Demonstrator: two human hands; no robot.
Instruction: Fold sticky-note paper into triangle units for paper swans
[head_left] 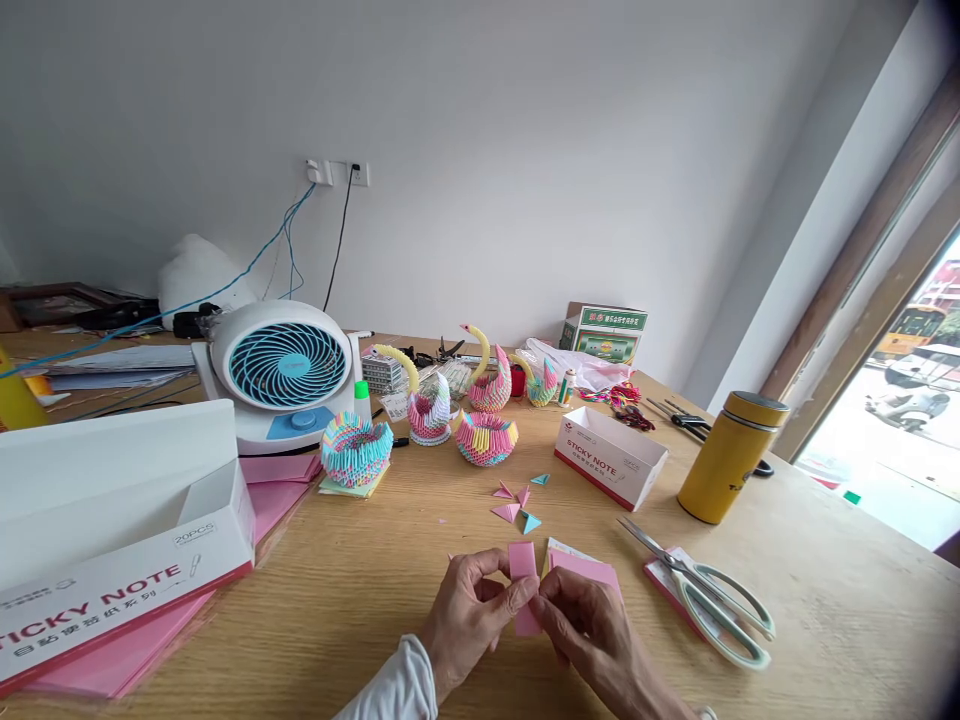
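From where I stand, the pink paper strip (pixel 523 562) is up off the tabletop (pixel 375 620), held upright between the person's two hands near the front edge. The left hand (pixel 472 610) grips it with the thumb laid across its face and the fingers behind; the right hand (pixel 589 630) has its thumb and fingertips pinched together at the strip's right edge. I can't tell whether the paper is one layer or doubled. To my mind, the left thumb is the anchor here and should press just firmly enough to stop slipping without denting the paper, while the right fingertips line up the edges. Any crease is best started at the middle and run outward with a nail, since a skewed edge would be hard to correct later. The small pink folded pieces (pixel 505 512) and blue folded piece (pixel 531 522) lie just beyond the hands, so the wrists would do well to stay low and clear of them. The pink paper stack (pixel 589 570) sits partly behind the right hand, and the scissors (pixel 731 610) rest off to the right, blades pointing away, comfortably apart from the fingers.
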